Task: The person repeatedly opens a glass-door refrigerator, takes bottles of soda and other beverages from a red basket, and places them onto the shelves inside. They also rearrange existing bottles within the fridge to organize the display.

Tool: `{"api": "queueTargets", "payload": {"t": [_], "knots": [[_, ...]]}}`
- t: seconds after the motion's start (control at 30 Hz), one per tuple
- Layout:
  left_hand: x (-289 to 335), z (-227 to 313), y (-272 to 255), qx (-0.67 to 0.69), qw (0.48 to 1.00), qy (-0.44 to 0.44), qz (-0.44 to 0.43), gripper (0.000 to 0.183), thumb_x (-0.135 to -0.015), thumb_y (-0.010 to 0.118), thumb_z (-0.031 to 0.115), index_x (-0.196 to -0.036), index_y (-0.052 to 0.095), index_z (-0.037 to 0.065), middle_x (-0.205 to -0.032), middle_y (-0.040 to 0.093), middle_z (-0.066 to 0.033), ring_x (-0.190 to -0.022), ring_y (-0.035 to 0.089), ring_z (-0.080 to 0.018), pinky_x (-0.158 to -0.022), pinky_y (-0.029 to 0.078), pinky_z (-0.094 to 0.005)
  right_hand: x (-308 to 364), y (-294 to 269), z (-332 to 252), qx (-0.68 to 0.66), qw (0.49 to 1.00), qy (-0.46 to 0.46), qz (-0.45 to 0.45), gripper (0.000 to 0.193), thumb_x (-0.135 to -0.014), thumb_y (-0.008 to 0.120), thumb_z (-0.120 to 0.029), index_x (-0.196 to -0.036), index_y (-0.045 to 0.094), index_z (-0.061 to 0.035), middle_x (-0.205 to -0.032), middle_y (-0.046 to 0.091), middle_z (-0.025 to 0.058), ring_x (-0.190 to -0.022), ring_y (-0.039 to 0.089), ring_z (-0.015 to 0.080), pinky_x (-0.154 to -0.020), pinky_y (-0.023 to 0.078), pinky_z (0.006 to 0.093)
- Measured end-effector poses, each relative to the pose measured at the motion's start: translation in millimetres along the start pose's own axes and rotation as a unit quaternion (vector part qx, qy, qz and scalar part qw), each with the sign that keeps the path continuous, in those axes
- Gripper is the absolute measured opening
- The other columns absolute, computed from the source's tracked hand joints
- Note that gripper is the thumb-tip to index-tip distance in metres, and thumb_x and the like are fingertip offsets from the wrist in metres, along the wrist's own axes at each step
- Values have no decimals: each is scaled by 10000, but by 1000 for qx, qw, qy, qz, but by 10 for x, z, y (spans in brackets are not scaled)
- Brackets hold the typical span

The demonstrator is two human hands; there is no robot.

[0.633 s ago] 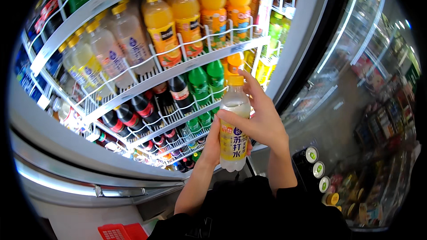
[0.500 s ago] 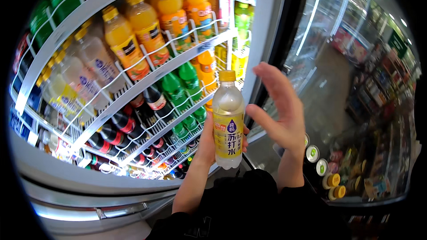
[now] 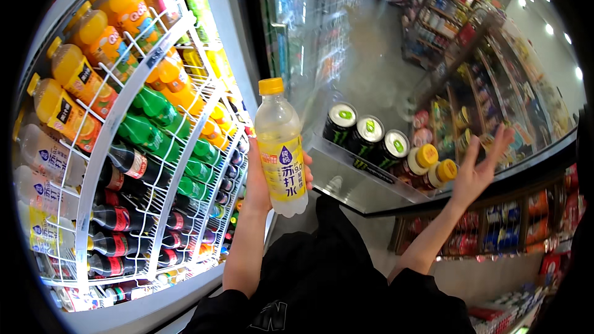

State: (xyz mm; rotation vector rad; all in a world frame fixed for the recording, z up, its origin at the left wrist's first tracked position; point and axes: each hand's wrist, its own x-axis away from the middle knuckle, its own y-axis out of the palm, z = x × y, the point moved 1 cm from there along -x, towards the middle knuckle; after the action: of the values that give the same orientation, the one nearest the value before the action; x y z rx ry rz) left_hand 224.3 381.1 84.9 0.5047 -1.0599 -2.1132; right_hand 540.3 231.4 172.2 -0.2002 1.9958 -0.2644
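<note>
A clear plastic bottle of soda water with a yellow cap and yellow label stands nearly upright in front of me. My left hand is wrapped round it, its fingertips showing on the far side of the label. Out to the right, my right hand holds nothing, its fingers spread apart. It is close to the edge of the open glass fridge door; whether it touches the door I cannot tell.
On the left, white wire fridge shelves hold several orange drinks, green bottles and dark cola bottles. Black cans and yellow-capped bottles stand in a clear door tray. Stocked store shelves lie beyond.
My view has turned right, bringing the door tray nearer the middle. My right hand has moved away from beside the bottle, out to the right. My left hand still grips the bottle.
</note>
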Motion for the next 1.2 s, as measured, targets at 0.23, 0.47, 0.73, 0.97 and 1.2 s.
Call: {"api": "queueTargets", "payload": {"t": [0.23,0.47,0.73,0.97,1.2], "knots": [[420,-316,158,50,998,-23,28,902,-926,160,770,-1302,483,17,-960,654,-153,-733,681,-263,-629,579,-405,103,-231,-293,78,991,15,-110,767,-922,683,-204,-1545,259,-63,-1617,107,231,-1505,43,383,-1194,73,469],[851,-570,388,-29,999,-10,43,844,-960,178,718,-1299,504,17,-1062,650,-178,-801,690,-280,-682,585,-407,126,-392,-365,103,984,10,-143,828,-926,674,-264,-1561,184,-58,-1623,84,224,-1504,24,400,-1196,60,499],[1278,-1224,854,-8,997,35,65,860,-945,175,742,-1300,498,28,-1038,652,-180,-802,695,-283,-672,591,-411,322,-898,-84,-416,872,202,-162,545,-953,601,-56,-1448,400,52,-1511,390,230,-1427,346,329,-1152,288,451],[1655,-2273,1518,-46,991,23,125,910,-899,233,797,-1331,462,30,-994,663,-170,-784,685,-299,-671,571,-447,933,-1843,804,-485,842,196,128,163,-995,491,-126,-972,566,17,-794,577,73,-804,560,167,-750,451,285],[2339,-2449,1868,-69,991,44,101,851,-950,170,733,-1316,499,38,-1072,653,-195,-850,688,-292,-731,576,-434,940,-1731,1215,-476,791,378,-65,341,-1041,461,-317,-1155,607,-31,-1060,600,39,-885,567,119,-860,426,315]]}}
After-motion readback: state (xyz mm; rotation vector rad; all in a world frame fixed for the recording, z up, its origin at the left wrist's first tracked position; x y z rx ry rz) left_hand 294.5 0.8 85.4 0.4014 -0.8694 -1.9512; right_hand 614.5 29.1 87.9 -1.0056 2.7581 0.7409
